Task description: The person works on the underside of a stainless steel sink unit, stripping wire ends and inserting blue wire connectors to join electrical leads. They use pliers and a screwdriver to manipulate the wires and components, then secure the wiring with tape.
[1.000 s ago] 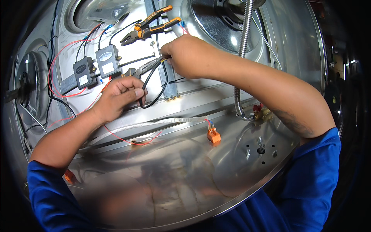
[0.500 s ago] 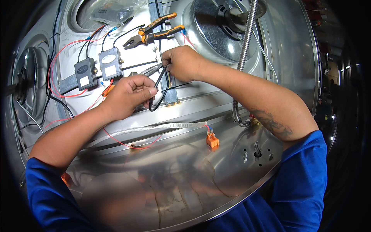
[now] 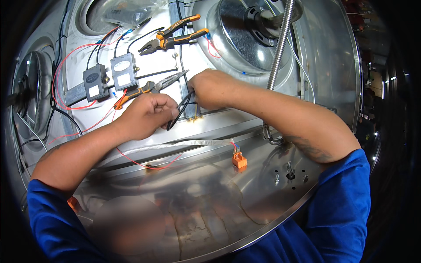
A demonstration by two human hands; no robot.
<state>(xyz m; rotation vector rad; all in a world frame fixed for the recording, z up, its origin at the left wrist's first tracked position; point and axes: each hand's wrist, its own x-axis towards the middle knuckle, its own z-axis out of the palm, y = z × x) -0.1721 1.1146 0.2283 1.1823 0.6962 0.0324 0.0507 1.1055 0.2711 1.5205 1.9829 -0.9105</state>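
Observation:
My left hand [image 3: 149, 116] pinches a black cable [image 3: 173, 118] between thumb and forefinger, its bent loop hanging just past the fingertips. Close by on the right, my right hand [image 3: 212, 89] is closed on the same cable by a metal strip [image 3: 184, 87]; its fingertips are mostly hidden. Beyond my left hand lie long-nose pliers [image 3: 153, 86] with orange and black handles, their jaws pointing toward the strip. Farther off, combination pliers [image 3: 169, 39] rest on the metal panel with their handles spread.
Two dark box modules [image 3: 95, 83] with wires sit at the left. A corrugated metal hose [image 3: 278, 57] crosses beside a round motor housing [image 3: 239, 37] at right. Nearer me, an orange connector [image 3: 239, 160] ends a white sleeved cable [image 3: 193, 142]. Thin red wire [image 3: 169, 166] curls along the edge.
My right hand has moved nearer me, drawing the cable down, and the loop between my hands looks smaller and flatter. The long-nose pliers are now less covered.

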